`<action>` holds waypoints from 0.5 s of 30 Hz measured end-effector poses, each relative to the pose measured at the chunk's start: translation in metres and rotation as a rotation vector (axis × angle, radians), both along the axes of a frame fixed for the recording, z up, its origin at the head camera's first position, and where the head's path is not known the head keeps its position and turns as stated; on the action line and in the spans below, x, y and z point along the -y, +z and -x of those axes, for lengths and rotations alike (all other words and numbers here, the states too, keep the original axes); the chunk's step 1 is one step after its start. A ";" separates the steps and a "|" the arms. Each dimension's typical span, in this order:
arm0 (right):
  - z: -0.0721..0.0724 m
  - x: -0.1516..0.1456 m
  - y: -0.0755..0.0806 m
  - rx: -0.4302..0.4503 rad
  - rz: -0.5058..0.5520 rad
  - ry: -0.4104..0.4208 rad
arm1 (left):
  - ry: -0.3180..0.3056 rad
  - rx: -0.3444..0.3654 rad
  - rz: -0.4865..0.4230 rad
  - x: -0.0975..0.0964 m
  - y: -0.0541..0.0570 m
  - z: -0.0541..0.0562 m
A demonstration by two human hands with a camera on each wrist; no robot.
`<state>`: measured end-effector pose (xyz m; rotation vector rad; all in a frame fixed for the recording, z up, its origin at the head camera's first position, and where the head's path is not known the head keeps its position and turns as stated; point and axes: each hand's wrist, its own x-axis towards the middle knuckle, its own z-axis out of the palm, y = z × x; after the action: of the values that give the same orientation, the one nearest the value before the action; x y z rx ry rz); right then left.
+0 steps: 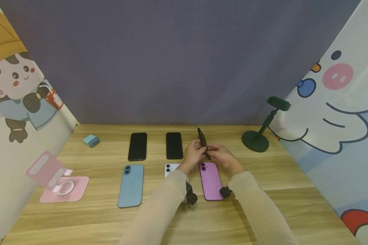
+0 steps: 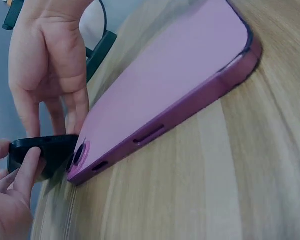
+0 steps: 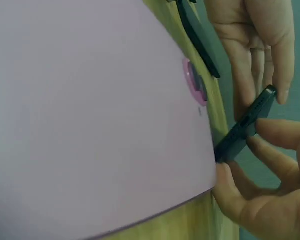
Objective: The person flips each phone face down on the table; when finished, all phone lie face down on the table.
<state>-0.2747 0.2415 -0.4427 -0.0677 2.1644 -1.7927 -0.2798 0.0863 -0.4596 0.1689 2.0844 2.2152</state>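
Both hands hold a black smartphone (image 1: pixel 203 143), tilted up on edge above the back part of the table. My left hand (image 1: pixel 192 156) grips it from the left, and my right hand (image 1: pixel 223 156) has fingers and thumb at its right side and lower end. In the left wrist view the phone's dark short edge (image 2: pixel 44 142) lies between the two hands. The right wrist view shows its end (image 3: pixel 247 122) with fingers at both sides. Just below the hands a pink smartphone (image 1: pixel 211 182) lies back up. A white smartphone (image 1: pixel 171 167) is partly hidden by the left forearm.
Two black smartphones (image 1: pixel 137 146) lie face up at the back, left of the hands. A blue smartphone (image 1: pixel 131 186) lies in front of them. A pink folding stand (image 1: pixel 79 190) and a small blue block (image 1: pixel 92 140) are at left; a dark green stand (image 1: pixel 255 141) is at right.
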 end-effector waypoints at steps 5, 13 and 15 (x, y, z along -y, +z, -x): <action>0.003 0.000 -0.005 -0.018 -0.164 -0.078 | 0.006 -0.076 0.259 0.005 0.000 0.001; 0.002 0.002 -0.006 -0.037 -0.241 -0.119 | 0.018 -0.116 0.527 0.010 -0.002 0.002; 0.004 0.001 -0.007 -0.036 -0.259 -0.123 | 0.031 -0.140 0.576 0.011 -0.003 0.002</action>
<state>-0.2784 0.2401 -0.4495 0.0965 2.4556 -1.5667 -0.2821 0.0756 -0.4628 0.2474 2.7086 1.5605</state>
